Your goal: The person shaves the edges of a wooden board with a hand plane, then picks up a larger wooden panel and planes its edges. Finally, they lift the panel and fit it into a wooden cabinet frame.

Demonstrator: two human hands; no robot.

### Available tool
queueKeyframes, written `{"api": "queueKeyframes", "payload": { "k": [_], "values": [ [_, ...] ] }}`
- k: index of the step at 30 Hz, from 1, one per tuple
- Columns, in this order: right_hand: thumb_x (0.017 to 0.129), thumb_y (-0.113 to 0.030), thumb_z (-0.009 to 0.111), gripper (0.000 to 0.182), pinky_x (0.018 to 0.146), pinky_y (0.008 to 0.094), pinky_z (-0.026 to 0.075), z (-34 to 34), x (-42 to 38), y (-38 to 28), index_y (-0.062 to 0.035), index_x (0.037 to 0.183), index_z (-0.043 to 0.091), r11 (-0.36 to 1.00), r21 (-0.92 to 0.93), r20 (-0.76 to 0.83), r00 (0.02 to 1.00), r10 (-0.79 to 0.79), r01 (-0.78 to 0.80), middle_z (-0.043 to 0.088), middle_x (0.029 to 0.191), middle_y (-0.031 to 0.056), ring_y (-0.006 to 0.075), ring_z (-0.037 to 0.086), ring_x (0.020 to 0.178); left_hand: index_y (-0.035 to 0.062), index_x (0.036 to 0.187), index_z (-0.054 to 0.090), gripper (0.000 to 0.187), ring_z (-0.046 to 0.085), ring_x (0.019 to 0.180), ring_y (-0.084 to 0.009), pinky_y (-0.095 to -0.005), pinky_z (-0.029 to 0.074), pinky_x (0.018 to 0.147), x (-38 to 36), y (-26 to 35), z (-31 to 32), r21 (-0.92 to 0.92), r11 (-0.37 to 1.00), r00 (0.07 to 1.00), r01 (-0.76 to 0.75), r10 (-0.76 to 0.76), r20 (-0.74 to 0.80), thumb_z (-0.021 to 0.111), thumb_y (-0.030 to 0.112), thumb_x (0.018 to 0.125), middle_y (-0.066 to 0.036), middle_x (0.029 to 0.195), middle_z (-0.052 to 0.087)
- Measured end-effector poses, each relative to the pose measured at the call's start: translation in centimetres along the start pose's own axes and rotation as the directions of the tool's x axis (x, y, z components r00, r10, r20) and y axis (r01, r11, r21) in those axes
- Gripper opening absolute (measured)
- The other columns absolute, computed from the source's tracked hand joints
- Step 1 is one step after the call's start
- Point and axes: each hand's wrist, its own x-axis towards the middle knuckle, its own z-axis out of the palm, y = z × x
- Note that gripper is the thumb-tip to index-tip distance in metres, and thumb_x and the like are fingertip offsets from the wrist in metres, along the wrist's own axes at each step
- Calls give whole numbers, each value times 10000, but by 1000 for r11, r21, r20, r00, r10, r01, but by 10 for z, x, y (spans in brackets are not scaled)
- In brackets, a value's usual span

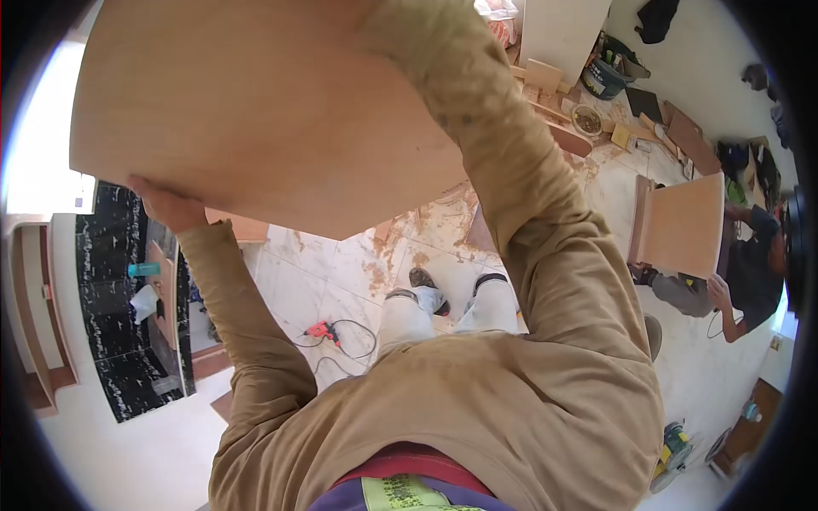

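A large pale-brown wooden board (273,128) is raised in front of me and fills the upper left of the view. My left hand (170,206) grips its lower left edge, fingers partly behind the board. My right arm reaches up across the board's right side. Only a blurred bit of my right hand (362,12) shows at the top edge, against the board, and its fingers cannot be made out.
A red power drill (322,332) with a cable lies on the dusty tiled floor (298,281). At right, a co-worker (758,264) holds a wooden panel (682,223). Wood offcuts, a bucket (603,78) and a bowl (586,120) stand behind. A black marbled counter (111,289) is at left.
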Motion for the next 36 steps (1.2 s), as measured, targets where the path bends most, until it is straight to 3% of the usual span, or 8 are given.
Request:
{"api": "queueKeyframes", "payload": {
  "k": [5, 7, 8, 14, 19, 25, 29, 36],
  "values": [
    [915, -125, 634, 684, 1097, 443, 388, -152, -193, -2, 29, 1489, 294, 914, -277, 382, 838, 389, -297, 425, 1447, 268, 425, 443, 1317, 79, 1492, 370, 693, 485, 1321, -300, -455, 458, 1068, 30, 97, -5, -67, 997, 997, -45, 41, -62, 295, 596, 1036, -100, 1505, 435],
    [891, -314, 655, 538, 1069, 468, 415, -232, -283, 39, -45, 1341, 539, 418, -856, 499, -269, 824, -305, 561, 1355, 234, 378, 526, 1274, 25, 1464, 396, 664, 529, 1277, -289, -437, 480, 1042, 38, 103, -40, -139, 988, 997, -73, 67, -44, 372, 538, 1043, -118, 1474, 473],
    [846, -389, 664, 524, 1011, 477, 461, -276, -327, 49, -31, 1227, 629, 400, -880, 472, -375, 798, -257, 651, 1204, 234, 379, 606, 1171, 7, 1447, 416, 648, 543, 1262, -283, -427, 488, 1031, 43, 106, -52, -97, 991, 990, -94, 83, -111, 403, 514, 1044, -124, 1454, 494],
    [905, -268, 613, 454, 1006, 434, 460, -257, -171, 39, 31, 1248, 610, 615, -514, 306, 541, 783, -598, 628, 1252, 253, 394, 593, 1188, -33, 1148, 618, 436, 622, 970, -150, -292, 516, 843, 23, 124, -67, 62, 919, 889, -388, 392, -237, 547, 382, 1032, -72, 1106, 664],
    [975, -202, 611, 414, 995, 450, 474, -142, 33, -84, 48, 1300, 552, 980, -192, 241, 970, -13, 60, 595, 1275, 241, 385, 577, 1200, 1, 970, 652, 334, 561, 843, -75, -234, 463, 745, -2, 105, -72, 235, 889, 888, -393, 433, -155, 593, 327, 1017, 2, 925, 649],
    [902, -360, 714, 580, 983, 489, 465, 10, 57, -100, 45, 1284, 550, 886, -88, 778, 587, -224, 455, 661, 1168, 223, 386, 630, 1110, 24, 897, 631, 222, 475, 733, -35, -232, 420, 634, -23, 58, -109, 278, 910, 936, -307, 342, -85, 666, 231, 970, 54, 779, 569],
    [783, -188, 808, 356, 680, 357, 534, 121, 3, -129, 54, 1008, 673, 953, -97, 994, 15, 106, -288, 711, 816, 168, 223, 683, 735, 9, 954, 656, 309, 575, 647, -89, -292, 478, 583, -41, 5, -162, 433, 898, 997, -73, 76, 12, 773, 280, 863, -75, 735, 654],
    [799, -174, 809, 266, 553, 297, 435, 184, -51, -182, 25, 878, 652, 969, -190, 969, 131, 211, -159, 605, 641, 86, 114, 494, 574, 55, 1098, 610, 349, 675, 733, -327, -390, 519, 654, -37, -116, -281, 506, 856, 965, 109, -213, 152, 701, 326, 897, -162, 838, 667]
  ]
}}
